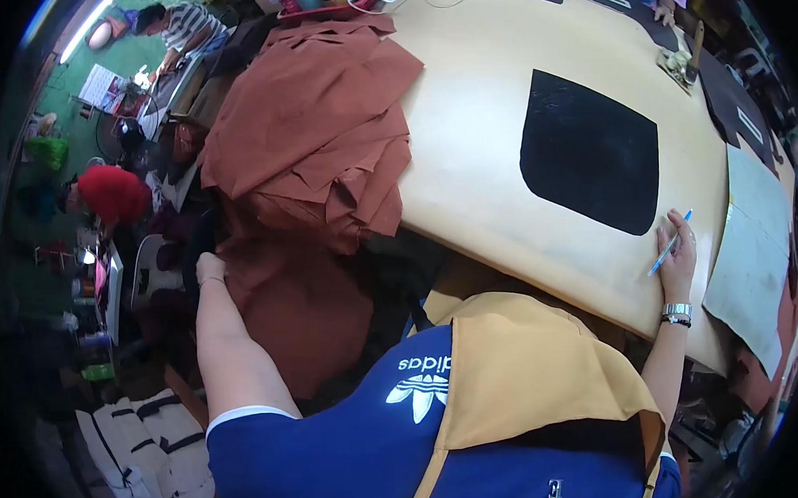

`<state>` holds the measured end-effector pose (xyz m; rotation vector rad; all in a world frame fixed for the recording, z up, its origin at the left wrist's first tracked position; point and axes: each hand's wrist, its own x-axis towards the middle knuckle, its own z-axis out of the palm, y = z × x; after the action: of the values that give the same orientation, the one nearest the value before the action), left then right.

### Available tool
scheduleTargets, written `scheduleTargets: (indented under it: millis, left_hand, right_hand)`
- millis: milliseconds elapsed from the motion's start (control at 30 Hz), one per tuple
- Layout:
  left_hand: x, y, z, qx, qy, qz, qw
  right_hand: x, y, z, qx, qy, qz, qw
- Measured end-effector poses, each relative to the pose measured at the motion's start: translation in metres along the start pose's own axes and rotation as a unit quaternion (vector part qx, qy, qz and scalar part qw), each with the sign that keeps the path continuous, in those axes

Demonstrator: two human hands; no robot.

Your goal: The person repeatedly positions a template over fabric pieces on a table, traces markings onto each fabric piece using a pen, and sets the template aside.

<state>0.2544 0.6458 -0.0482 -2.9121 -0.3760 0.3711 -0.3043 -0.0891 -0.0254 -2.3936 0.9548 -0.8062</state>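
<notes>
The pale table (464, 113) bears heaped rust-brown sheets (309, 119) at its left end and, centrally, a flat black panel (591, 152). Beyond the table's left end, the left hand (210, 268) is curled, its hold unclear; over its near-right part, just beside the panel, the right hand (678, 259), half-closed, holds a blue pen (659, 263).

Brand lettering "adidas" (424, 364), white and inverted in this view, on the blue shirt (337, 456), between the left hand (210, 268) and the right hand (677, 250) and nearer the wearer than either; its first letter meets the tan apron's (529, 368) edge. Adjoining it, the white trefoil emblem (421, 397). Wall sheet (103, 88), well beyond the left hand: print too small to read.
</notes>
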Motion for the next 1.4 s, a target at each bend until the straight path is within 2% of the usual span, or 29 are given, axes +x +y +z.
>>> scheduleTargets:
  millis: [33, 100, 133, 167, 200, 233, 267, 300, 333, 400, 500, 600, 700, 800, 867, 933, 967, 1000, 1033, 1067, 1133, 1200, 1233, 1400]
  left_hand:
    - [0.004, 0.002, -0.007, -0.09, 0.12, 0.006, 0.989]
    - [0.02, 0.018, -0.023, -0.214, 0.323, 0.061, 0.92]
    - [0.034, 0.029, -0.037, -0.254, 0.388, 0.15, 0.873]
    - [0.007, 0.061, -0.067, -0.34, 0.393, 0.17, 0.838]
    - [-0.006, 0.087, -0.089, -0.378, 0.373, 0.236, 0.814]
    - [-0.054, 0.124, -0.12, -0.392, 0.299, 0.281, 0.823]
    - [-0.06, 0.141, -0.127, -0.31, 0.283, 0.344, 0.84]
    - [-0.133, 0.187, -0.154, -0.087, 0.279, 0.3, 0.908]
    - [-0.14, 0.197, -0.157, -0.074, 0.254, 0.281, 0.923]
    - [-0.147, 0.207, -0.161, -0.065, 0.314, 0.292, 0.901]
    - [-0.16, 0.213, -0.165, -0.032, 0.297, 0.273, 0.914]
    - [-0.158, 0.213, -0.161, -0.037, 0.186, 0.294, 0.937]
    - [-0.119, 0.205, -0.151, -0.076, 0.178, 0.434, 0.88]
    - [-0.161, 0.242, -0.173, -0.281, 0.28, 0.408, 0.823]
    - [-0.205, 0.275, -0.188, -0.324, 0.32, 0.439, 0.775]
    - [-0.242, 0.32, -0.19, -0.356, 0.349, 0.5, 0.708]
    - [-0.263, 0.346, -0.184, -0.364, 0.348, 0.56, 0.658]
    - [-0.287, 0.373, -0.177, -0.373, 0.348, 0.613, 0.603]
    - [-0.312, 0.396, -0.167, -0.378, 0.315, 0.649, 0.58]
    - [-0.337, 0.417, -0.155, -0.38, 0.284, 0.681, 0.557]
    - [-0.378, 0.446, -0.129, -0.378, 0.205, 0.716, 0.55]
    - [-0.404, 0.462, -0.1, -0.408, 0.165, 0.726, 0.529]
    - [-0.411, 0.462, -0.087, -0.398, 0.132, 0.721, 0.552]
    - [-0.403, 0.438, -0.054, -0.276, 0.188, 0.723, 0.605]
  right_hand:
    - [0.0, -0.002, 0.0, 0.003, 0.001, -0.002, 1.0]
    - [0.001, -0.001, 0.0, -0.013, 0.002, -0.003, 1.0]
    - [0.001, -0.001, 0.001, -0.019, 0.003, -0.002, 1.0]
    - [0.0, -0.005, 0.002, -0.014, 0.002, 0.003, 1.0]
    - [0.001, -0.008, 0.001, -0.01, 0.002, 0.01, 1.0]
    - [0.001, -0.009, 0.0, -0.007, 0.002, 0.016, 1.0]
    - [0.001, -0.008, 0.001, 0.004, 0.003, 0.015, 1.0]
    - [0.0, -0.005, 0.001, 0.014, 0.008, 0.017, 1.0]
    - [0.001, -0.005, 0.001, 0.024, 0.009, 0.016, 1.0]
    - [0.001, -0.007, 0.001, 0.019, 0.015, 0.015, 1.0]
    - [0.001, -0.006, 0.001, -0.017, 0.028, -0.009, 0.999]
    - [0.001, -0.001, 0.003, -0.02, 0.05, -0.026, 0.998]
    - [0.0, -0.004, 0.001, -0.021, 0.056, -0.023, 0.998]
    - [0.002, -0.009, 0.0, -0.029, 0.067, -0.031, 0.997]
    - [0.002, -0.015, -0.002, -0.038, 0.077, -0.028, 0.996]
    - [0.002, -0.025, -0.002, -0.001, 0.105, -0.032, 0.994]
    - [0.001, -0.035, -0.003, 0.072, 0.085, -0.003, 0.994]
    - [0.002, -0.054, -0.004, 0.08, 0.058, -0.004, 0.995]
    - [0.005, -0.057, 0.006, 0.074, 0.08, -0.074, 0.991]
    - [0.008, -0.068, 0.008, 0.101, 0.035, -0.082, 0.991]
    - [0.015, -0.076, 0.026, 0.047, -0.04, -0.114, 0.992]
    - [0.02, -0.079, 0.044, -0.014, -0.125, -0.097, 0.987]
    - [0.022, -0.078, 0.049, -0.016, -0.131, -0.091, 0.987]
    - [0.032, -0.078, 0.066, -0.028, -0.131, -0.068, 0.989]
